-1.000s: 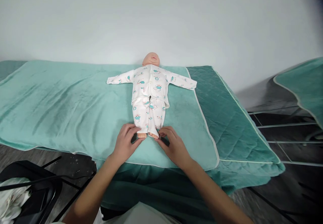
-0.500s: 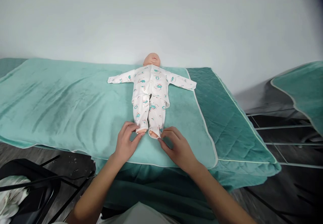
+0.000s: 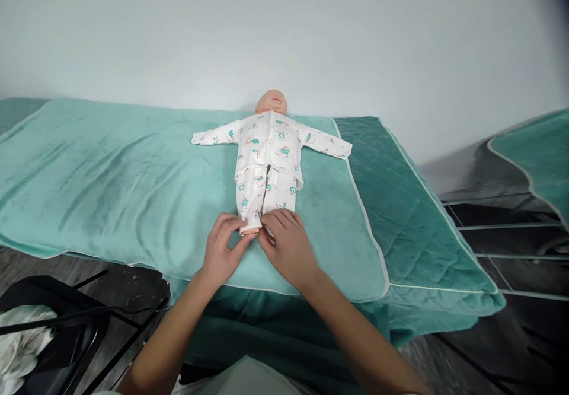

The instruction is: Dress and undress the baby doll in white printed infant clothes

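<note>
A baby doll (image 3: 271, 102) lies on its back with arms spread, its head toward the wall. It wears a white printed jacket (image 3: 269, 140) and matching trousers (image 3: 251, 190). My left hand (image 3: 223, 247) pinches the outer side of the trouser cuff on the left-hand leg, where the foot (image 3: 251, 231) shows a little. On the inner side of that same cuff, my right hand (image 3: 287, 247) has its fingertips closed. The right hand covers the other leg's lower end and foot.
Underneath the doll is a light green blanket (image 3: 133, 175) over a darker quilted cover (image 3: 409, 205). At lower left stands a black folding chair (image 3: 84, 330) with white cloth (image 3: 26, 341) on it. A metal rack (image 3: 515, 257) with green fabric (image 3: 533, 152) is at right.
My right hand has left the right-hand trouser cuff and moved left to the inner side of the other cuff. My left hand stays at its cuff. The view has shifted slightly.
</note>
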Demonstrator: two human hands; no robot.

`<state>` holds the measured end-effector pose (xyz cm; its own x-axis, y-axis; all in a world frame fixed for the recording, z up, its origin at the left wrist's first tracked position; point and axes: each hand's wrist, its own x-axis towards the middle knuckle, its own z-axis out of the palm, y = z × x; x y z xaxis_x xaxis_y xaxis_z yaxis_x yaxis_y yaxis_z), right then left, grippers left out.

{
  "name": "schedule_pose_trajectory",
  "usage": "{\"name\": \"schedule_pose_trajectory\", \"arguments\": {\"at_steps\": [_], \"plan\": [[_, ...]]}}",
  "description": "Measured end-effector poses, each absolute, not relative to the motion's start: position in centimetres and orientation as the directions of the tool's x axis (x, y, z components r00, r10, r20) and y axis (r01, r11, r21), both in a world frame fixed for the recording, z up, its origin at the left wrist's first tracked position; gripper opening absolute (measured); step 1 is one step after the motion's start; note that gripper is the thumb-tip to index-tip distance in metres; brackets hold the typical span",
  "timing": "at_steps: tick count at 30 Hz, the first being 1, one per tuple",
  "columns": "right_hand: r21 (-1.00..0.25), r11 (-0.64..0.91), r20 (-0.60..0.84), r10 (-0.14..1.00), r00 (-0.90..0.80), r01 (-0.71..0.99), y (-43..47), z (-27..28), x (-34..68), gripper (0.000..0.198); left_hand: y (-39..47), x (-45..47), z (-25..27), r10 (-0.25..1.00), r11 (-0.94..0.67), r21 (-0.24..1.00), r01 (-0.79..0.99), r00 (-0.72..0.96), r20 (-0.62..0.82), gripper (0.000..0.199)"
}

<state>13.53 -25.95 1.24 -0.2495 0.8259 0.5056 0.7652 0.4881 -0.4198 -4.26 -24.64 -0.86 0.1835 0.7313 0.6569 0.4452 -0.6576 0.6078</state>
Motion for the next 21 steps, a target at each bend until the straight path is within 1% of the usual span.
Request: {"name": "schedule_pose_trajectory", "arguments": {"at_steps": [4, 6, 9, 11, 13, 15, 17, 19, 21], "plan": [[-0.374, 0.611, 0.535, 0.756, -0.376, 0.698, -26.9, 1.1, 14.0, 0.006, -24.8, -5.0, -2.3, 0.719, -0.662, 0.605, 0.443, 0.145, 0.68, 0.022], [-0.354, 0.63, 0.53, 0.744, -0.407, 0.691, -27.3, 0.9, 14.2, 0.006, -24.9, -5.3, -3.0, 0.706, -0.669, 0.603, 0.436, 0.117, 0.699, 0.02], [-0.363, 0.619, 0.5, 0.76, -0.415, 0.696, -27.8, 0.4, 14.6, 0.01, -25.2, -5.3, -3.7, 0.697, -0.667, 0.594, 0.45, 0.096, 0.711, 0.018], [-0.376, 0.598, 0.496, 0.775, -0.392, 0.708, -28.0, 0.1, 14.8, 0.015, -25.3, -5.2, -3.9, 0.694, -0.672, 0.572, 0.471, 0.131, 0.708, 0.018], [-0.399, 0.55, 0.521, 0.794, -0.312, 0.734, -28.2, -0.2, 15.1, 0.019, -25.4, -5.1, -4.0, 0.685, -0.685, 0.541, 0.488, 0.177, 0.707, 0.019], [-0.44, 0.5, 0.554, 0.805, -0.212, 0.746, -28.4, -0.4, 15.3, 0.02, -25.6, -5.0, -4.0, 0.68, -0.689, 0.523, 0.502, 0.197, 0.706, 0.02], [-0.478, 0.487, 0.576, 0.802, -0.157, 0.731, -28.5, -0.5, 15.6, 0.016, -25.7, -5.0, -4.1, 0.684, -0.681, 0.517, 0.519, 0.196, 0.703, 0.022], [-0.498, 0.506, 0.582, 0.797, -0.161, 0.705, -28.7, -0.5, 15.8, 0.014, -25.8, -4.9, -4.3, 0.684, -0.674, 0.505, 0.54, 0.197, 0.702, 0.024], [-0.495, 0.532, 0.586, 0.788, -0.189, 0.687, -28.8, -0.5, 15.9, 0.016, -26.0, -4.8, -4.5, 0.677, -0.667, 0.471, 0.577, 0.207, 0.706, 0.029]]}}
